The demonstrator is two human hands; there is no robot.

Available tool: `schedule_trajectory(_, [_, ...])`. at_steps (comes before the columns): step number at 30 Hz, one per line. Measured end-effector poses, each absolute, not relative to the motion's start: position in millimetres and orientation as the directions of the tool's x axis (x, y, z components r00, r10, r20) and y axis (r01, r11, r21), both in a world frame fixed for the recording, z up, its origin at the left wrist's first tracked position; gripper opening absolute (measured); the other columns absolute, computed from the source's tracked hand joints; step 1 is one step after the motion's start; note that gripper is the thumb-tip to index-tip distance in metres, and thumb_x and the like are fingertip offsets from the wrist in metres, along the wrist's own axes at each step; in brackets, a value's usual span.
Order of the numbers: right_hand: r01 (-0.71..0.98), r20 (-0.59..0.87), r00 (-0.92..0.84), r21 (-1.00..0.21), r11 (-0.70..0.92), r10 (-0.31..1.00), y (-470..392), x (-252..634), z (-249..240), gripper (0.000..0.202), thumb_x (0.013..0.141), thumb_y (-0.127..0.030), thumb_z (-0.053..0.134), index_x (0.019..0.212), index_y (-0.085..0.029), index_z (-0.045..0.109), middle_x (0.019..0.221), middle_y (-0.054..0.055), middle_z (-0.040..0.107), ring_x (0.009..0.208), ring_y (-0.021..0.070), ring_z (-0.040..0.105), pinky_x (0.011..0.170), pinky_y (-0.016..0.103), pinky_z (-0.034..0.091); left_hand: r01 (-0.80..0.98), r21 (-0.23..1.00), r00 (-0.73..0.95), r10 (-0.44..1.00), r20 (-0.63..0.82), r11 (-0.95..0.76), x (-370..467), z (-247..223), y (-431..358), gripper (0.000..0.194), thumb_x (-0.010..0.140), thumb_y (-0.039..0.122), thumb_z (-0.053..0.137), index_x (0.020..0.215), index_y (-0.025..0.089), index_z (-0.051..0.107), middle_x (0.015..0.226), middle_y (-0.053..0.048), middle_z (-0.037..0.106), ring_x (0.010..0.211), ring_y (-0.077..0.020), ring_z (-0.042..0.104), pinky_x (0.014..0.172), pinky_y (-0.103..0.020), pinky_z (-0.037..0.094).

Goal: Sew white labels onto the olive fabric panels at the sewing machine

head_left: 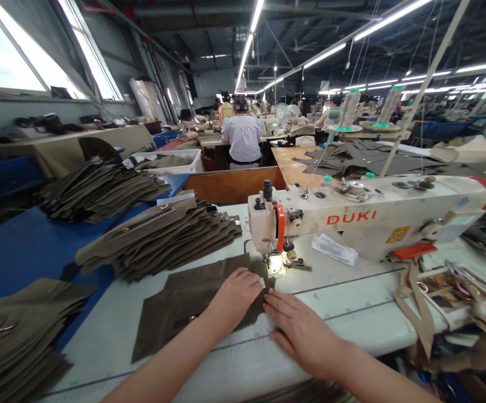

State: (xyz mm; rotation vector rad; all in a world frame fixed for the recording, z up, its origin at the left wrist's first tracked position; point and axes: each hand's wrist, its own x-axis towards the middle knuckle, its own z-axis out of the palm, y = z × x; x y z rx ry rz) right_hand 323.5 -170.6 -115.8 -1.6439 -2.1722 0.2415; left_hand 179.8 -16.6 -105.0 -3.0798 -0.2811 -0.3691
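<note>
A dark olive fabric piece [176, 305] lies on the sewing machine's bed, its right end just in front of the lit needle area. My left hand [238, 294] rests on that end with bent fingers held together, gripping the cloth. A small white label-like bit [262, 282] shows at its fingertips. My right hand [302, 330] lies at the fabric's right edge, fingers stretched out and touching it, thumb lower down. The white sewing machine [369, 218], marked DUKI, stands just beyond both hands. A small brass fitting [192, 318] on the fabric shows beside my left forearm.
Stacks of olive pieces [163, 240] lie to the left, another stack [16, 336] nearer. White labels [334, 249] lie beside the machine. A tray of small tools [457, 291] and tan straps [415, 305] are at right. A person [244, 137] sits ahead, facing away.
</note>
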Motion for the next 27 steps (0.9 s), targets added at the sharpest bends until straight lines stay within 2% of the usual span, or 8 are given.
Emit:
schedule_trajectory(3, [0.873,0.217,-0.243,-0.375,0.311,0.945,-171,324,-114,0.043,0.095,-0.026,0.049,0.135,-0.011,0.050,0.142,0.012,0.050,0.135,0.0224,0.038,0.116,0.038,0.028,0.222,0.033,0.950,0.224,0.217,-0.974,181,-107,-18,0.012,0.087,0.005,0.057,0.084,0.016,0.061,0.088,-0.003,0.064,0.087,-0.0202,0.060,0.085,-0.035,0.049])
schedule_trajectory(8, [0.872,0.194,-0.236,-0.391,0.296,0.952,-171,323,-115,0.043,0.097,-0.028,0.046,0.137,-0.012,0.049,0.143,0.011,0.048,0.135,0.0226,0.038,0.116,0.038,0.027,0.253,0.063,0.932,0.261,0.252,-0.965,185,-111,-18,0.017,0.086,0.000,0.053,0.087,0.016,0.059,0.092,-0.004,0.063,0.090,-0.0209,0.060,0.083,-0.035,0.050])
schedule_trajectory(19, [0.864,0.226,-0.212,-0.412,0.290,0.951,-171,322,-120,0.043,0.098,-0.030,0.044,0.137,-0.013,0.049,0.143,0.011,0.049,0.135,0.0217,0.037,0.116,0.037,0.026,0.262,-0.006,0.912,0.246,0.329,-0.965,185,-120,-22,0.022,0.086,-0.001,0.048,0.096,0.016,0.058,0.096,-0.006,0.064,0.092,-0.0215,0.060,0.084,-0.036,0.051])
schedule_trajectory(27, [0.877,0.215,-0.214,-0.386,0.284,0.953,-170,322,-121,0.045,0.096,-0.029,0.047,0.138,-0.013,0.047,0.144,0.010,0.048,0.135,0.0212,0.037,0.116,0.037,0.026,0.255,-0.011,0.919,0.239,0.314,-0.967,185,-121,-23,0.022,0.084,-0.001,0.052,0.096,0.015,0.059,0.098,-0.007,0.065,0.092,-0.0225,0.059,0.083,-0.036,0.051])
